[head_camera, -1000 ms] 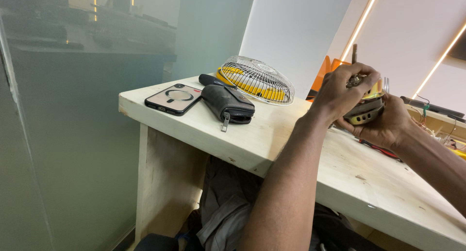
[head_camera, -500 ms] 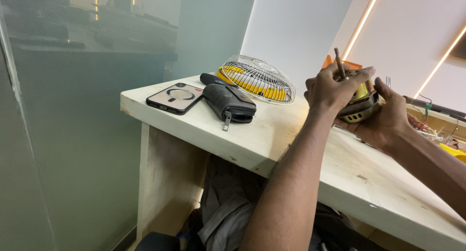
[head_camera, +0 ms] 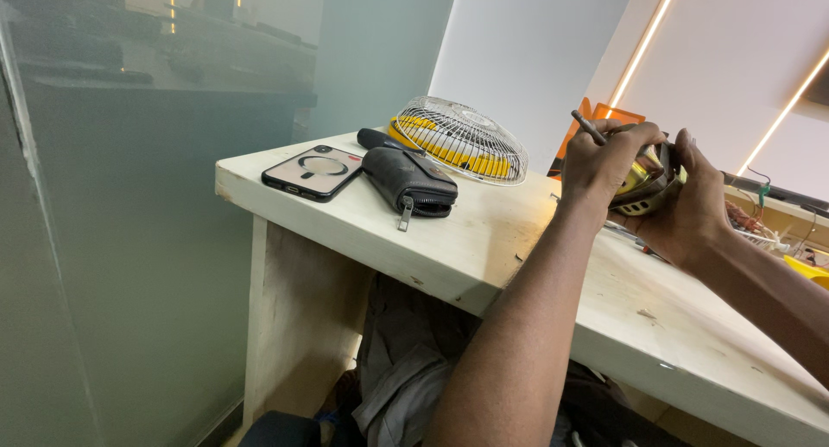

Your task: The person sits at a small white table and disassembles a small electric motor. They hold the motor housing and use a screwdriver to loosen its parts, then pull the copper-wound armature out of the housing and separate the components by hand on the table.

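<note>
While both hands work above the pale wooden table (head_camera: pixel 518 240), the job looks mid-way: the left hand (head_camera: pixel 604 166) is closed around a thin metal tool (head_camera: pixel 589 127), and the right hand (head_camera: pixel 691 205) grips a small yellow-and-grey motor part (head_camera: pixel 643 183) held up between them. A wire fan guard (head_camera: pixel 462 140) already lies detached on the table, beside a black pouch (head_camera: pixel 410 181) and a phone (head_camera: pixel 313 171); reassembly seems undone.
</note>
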